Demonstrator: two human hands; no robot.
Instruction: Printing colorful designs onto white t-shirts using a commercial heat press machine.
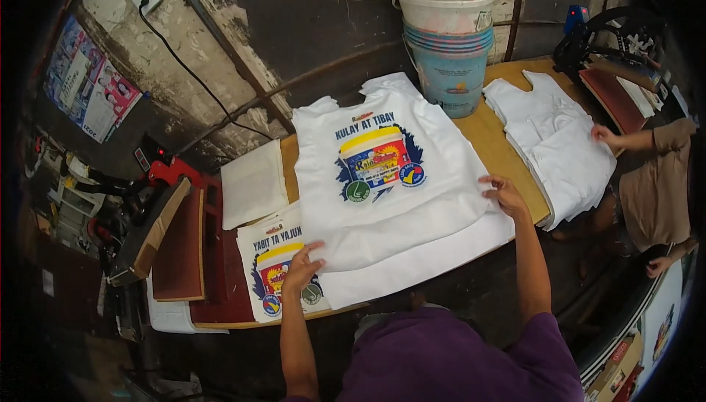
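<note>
A white T-shirt (441,181) with a colourful paint-pail print lies on a stack of white shirts. My left hand (300,270) is closed at its near left edge, thumb and fingers pinching the cloth. On the right edge my right hand (506,195) pinches the shirt between thumb and fingers. Across the shirt's lower part the cloth bulges in a loose fold, with more white cloth (412,266) beneath. Next to my left hand lies a printed sheet (257,255) bearing a mirrored pail design, partly covered by the shirt.
A heat press (165,233) stands left, another (614,93) right. Stacked buckets (448,56) stand behind the shirt on the wooden table (515,152). A co-worker's hand (604,136) touches a pile of white shirts (548,130). Pale sheets (254,181) lie at left; a black cord (187,67) hangs.
</note>
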